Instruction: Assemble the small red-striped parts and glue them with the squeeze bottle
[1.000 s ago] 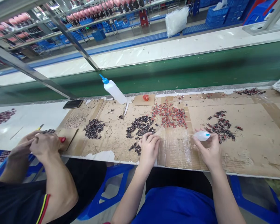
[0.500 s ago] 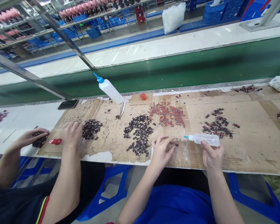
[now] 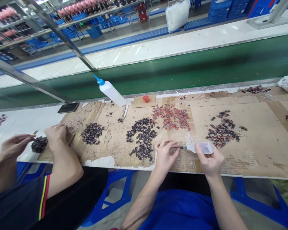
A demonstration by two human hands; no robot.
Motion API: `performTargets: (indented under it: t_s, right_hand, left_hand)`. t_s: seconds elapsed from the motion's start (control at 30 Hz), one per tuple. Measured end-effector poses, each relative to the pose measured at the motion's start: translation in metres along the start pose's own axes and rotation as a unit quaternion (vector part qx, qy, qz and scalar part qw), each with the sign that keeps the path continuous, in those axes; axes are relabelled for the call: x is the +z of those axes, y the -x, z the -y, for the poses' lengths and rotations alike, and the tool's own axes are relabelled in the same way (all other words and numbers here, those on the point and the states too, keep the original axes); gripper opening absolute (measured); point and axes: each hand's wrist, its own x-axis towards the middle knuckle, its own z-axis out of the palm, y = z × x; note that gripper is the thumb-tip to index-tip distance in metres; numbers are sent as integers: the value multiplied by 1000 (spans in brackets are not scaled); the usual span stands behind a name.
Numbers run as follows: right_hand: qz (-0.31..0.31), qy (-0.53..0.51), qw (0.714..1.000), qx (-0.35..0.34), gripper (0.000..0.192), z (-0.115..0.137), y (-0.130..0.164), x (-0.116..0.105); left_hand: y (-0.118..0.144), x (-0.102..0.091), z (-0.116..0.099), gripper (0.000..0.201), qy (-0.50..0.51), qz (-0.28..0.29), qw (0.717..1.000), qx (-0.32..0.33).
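Observation:
Between thumb and fingertips, my left hand [image 3: 166, 155] pinches a small dark part [image 3: 181, 147] just above the cardboard [image 3: 252, 134]. My right hand [image 3: 210, 158] is wrapped round a clear squeeze bottle [image 3: 204, 147], tilted nearly flat. Its thin blue tip [image 3: 185, 147] is at the dark part; whether they touch is too small to tell. Beyond my left hand lies a spread of small red parts [image 3: 168, 116]. A heap of black parts [image 3: 144, 137] is to its left. Dark parts with reddish ends [image 3: 223, 131] lie past my right hand.
A larger white bottle with a blue nozzle [image 3: 112, 93] stands tilted at the back, near a red cap [image 3: 146, 98] and a phone [image 3: 68, 108]. At left, a co-worker's hands [image 3: 56, 135] work by another black heap [image 3: 92, 133]. A green barrier [image 3: 182, 68] runs behind.
My right hand has brought the bottle left and slightly down, its tip now at the part in my left hand. My left hand has barely moved. The co-worker's hands have shifted left.

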Motion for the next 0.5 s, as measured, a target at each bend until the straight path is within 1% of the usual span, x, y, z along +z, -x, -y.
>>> performTargets:
  t_s: [0.2,0.33,0.5]
  right_hand:
    - [16,9,1000,-19,33,2,-3,0]
    - [24,8,999,-31,35,4,-5,2]
    - [17,1,1000,-11,38,6,-5,2]
  left_hand:
    - [0,0,-1,20,2,4,1000,-8]
    - [0,1,-1,21,-2,-4,1000,-3]
    - [1,2,-2,19,-10,-18,1000,-6]
